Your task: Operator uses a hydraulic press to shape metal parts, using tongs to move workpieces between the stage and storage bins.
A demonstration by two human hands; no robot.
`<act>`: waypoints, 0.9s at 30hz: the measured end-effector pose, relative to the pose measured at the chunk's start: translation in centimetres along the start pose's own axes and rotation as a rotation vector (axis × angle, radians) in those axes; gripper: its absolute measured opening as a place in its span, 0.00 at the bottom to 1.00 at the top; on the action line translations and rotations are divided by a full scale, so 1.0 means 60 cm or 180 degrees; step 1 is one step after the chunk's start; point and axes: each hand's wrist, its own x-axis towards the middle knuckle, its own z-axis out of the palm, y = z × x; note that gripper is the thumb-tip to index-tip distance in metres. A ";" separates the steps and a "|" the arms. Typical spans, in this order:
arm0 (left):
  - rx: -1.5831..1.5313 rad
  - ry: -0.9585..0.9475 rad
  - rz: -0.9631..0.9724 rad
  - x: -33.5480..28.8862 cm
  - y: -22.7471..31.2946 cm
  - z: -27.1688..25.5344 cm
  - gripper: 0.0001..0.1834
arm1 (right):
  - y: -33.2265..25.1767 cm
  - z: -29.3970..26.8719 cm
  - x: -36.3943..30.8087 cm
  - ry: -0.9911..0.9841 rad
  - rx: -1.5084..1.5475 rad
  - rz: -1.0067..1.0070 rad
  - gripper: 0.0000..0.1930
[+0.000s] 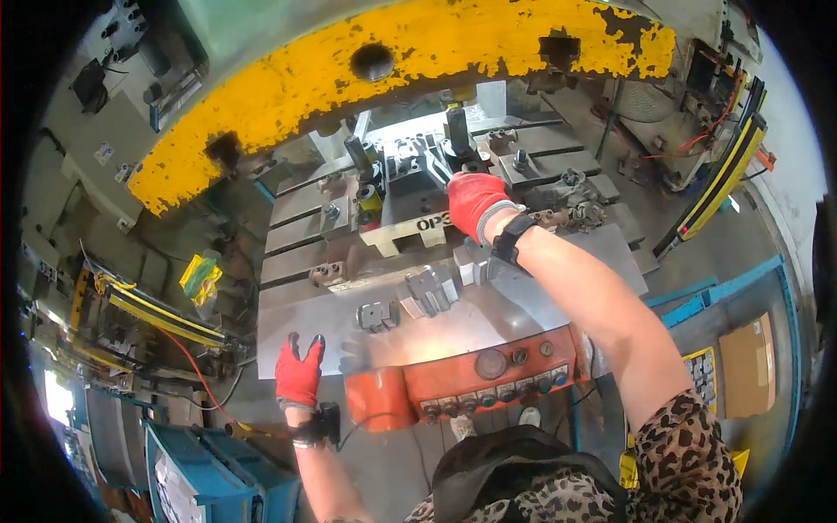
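My right hand (477,204), in a red glove, reaches forward over the press die (418,185). Its fingers are closed on a slim silver tong-like tool (438,167), whose far end lies among the die's bright parts between two dark guide posts. The fingertips are partly hidden behind the glove. At the near left edge of the metal bed (288,314), my left hand (299,368), also red-gloved with dark fingertips, is open with thumb and fingers apart, holding nothing. Small stacked metal pieces (429,290) sit on the bed between the hands, with another small group (377,315) beside them.
The chipped yellow press ram (462,44) spans above the die. An orange control box (488,370) with several buttons stands at the bed's front edge. Yellow-and-black guard bars (719,179) rise at the right; a blue bin (205,475) stands lower left.
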 end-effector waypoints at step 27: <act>-0.0423 0.0324 0.0017 -0.099 -0.064 -0.051 0.28 | 0.054 -0.020 -0.060 0.0951 0.0391 -0.0208 0.18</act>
